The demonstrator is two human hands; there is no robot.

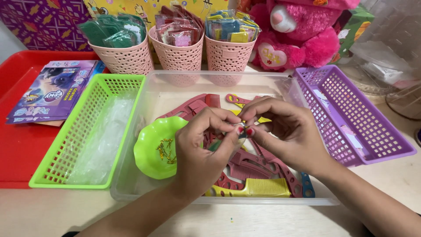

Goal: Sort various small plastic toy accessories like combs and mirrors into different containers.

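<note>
At nine o'clock a red tray (17, 149) carries a purple booklet (52, 90); beside it sits a green basket (87, 131) lined with clear plastic. A clear tub (219, 199) at centre holds a green scalloped dish (153, 147) of small gold pins (165, 151) and a heap of combs (254, 171). Above the tub, the left hand (201, 147) and right hand (285, 131) meet, fingertips pinched together on one small item (242, 131) too tiny to identify. At three o'clock stands a purple basket (355, 114); at twelve, three pink cups (177, 52).
</note>
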